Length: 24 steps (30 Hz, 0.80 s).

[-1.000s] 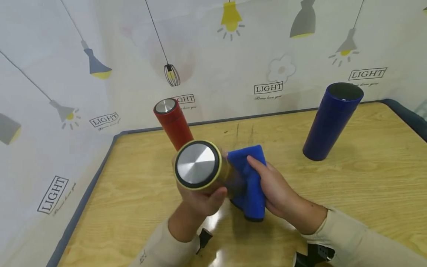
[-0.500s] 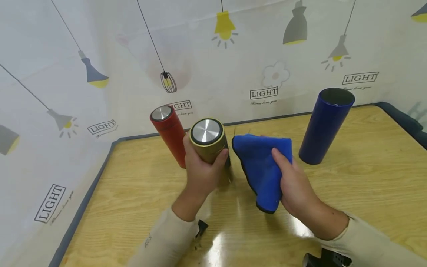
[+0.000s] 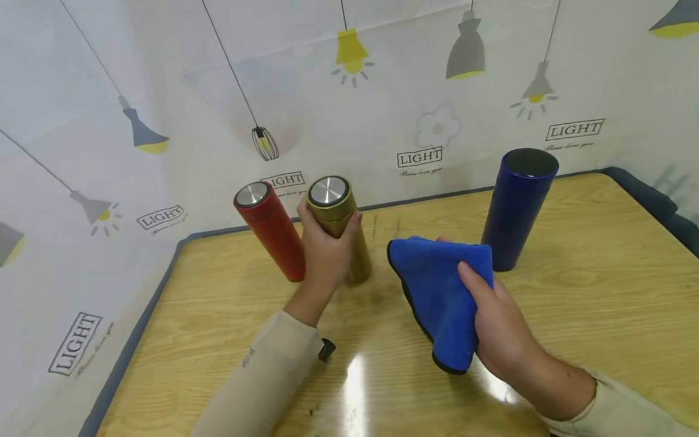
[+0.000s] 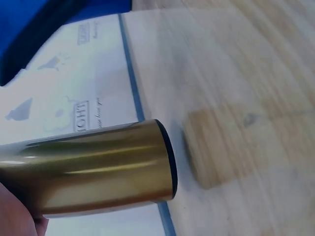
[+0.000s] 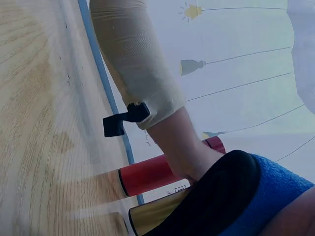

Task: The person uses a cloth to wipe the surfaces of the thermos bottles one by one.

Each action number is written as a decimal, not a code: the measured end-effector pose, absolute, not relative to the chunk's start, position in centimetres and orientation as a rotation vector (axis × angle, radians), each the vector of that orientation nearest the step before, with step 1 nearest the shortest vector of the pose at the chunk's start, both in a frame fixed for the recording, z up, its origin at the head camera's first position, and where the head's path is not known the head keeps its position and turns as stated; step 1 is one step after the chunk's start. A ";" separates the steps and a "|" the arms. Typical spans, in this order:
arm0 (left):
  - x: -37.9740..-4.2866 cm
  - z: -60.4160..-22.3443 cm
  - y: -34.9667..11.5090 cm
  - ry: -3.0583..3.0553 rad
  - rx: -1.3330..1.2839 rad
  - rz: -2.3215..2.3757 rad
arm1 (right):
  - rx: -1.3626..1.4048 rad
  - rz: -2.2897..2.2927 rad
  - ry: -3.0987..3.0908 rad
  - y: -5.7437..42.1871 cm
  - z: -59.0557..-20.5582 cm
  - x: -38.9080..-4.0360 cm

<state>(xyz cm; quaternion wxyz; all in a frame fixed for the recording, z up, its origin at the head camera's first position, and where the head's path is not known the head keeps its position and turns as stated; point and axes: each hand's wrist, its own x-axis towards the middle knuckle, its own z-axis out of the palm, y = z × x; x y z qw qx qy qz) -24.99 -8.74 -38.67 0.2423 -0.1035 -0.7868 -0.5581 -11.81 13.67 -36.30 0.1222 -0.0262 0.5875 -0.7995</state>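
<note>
A gold vacuum flask (image 3: 360,258) with a silver-topped lid stands nearly upright beside the red flask (image 3: 275,237). My left hand (image 3: 327,252) grips it round its upper part, the thumb on its right side. In the left wrist view the flask's dark-edged base (image 4: 170,162) is right at the tabletop, its reflection close by. My right hand (image 3: 505,331) holds a folded blue cloth (image 3: 437,291) with black edging, thumb on top, above the table to the right of the gold flask. In the right wrist view the cloth (image 5: 275,191) covers part of the gold flask.
A dark blue flask (image 3: 516,212) stands at the right rear of the wooden table (image 3: 218,340). Behind the table is a wall covering (image 3: 371,121) printed with lamps. A dark edge strip (image 3: 147,315) runs along the table's left side.
My left hand has carried the gold flask away from the cloth, back and down beside the red flask. My right hand, still holding the cloth, has moved right, apart from the flask.
</note>
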 end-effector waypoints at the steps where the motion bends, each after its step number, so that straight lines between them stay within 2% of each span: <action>1: -25.2 -38.8 -8.8 -2.163 -0.266 -1.531 | -0.076 -2.331 1.714 13.6 -36.2 -11.7; 10: -26.3 -39.8 -8.9 -2.208 -0.185 -1.520 | -0.123 -2.318 1.716 13.5 -36.0 -11.4; 24: -26.2 -38.4 -8.7 -2.278 -0.144 -1.624 | -0.125 -2.315 1.686 14.4 -36.1 -11.2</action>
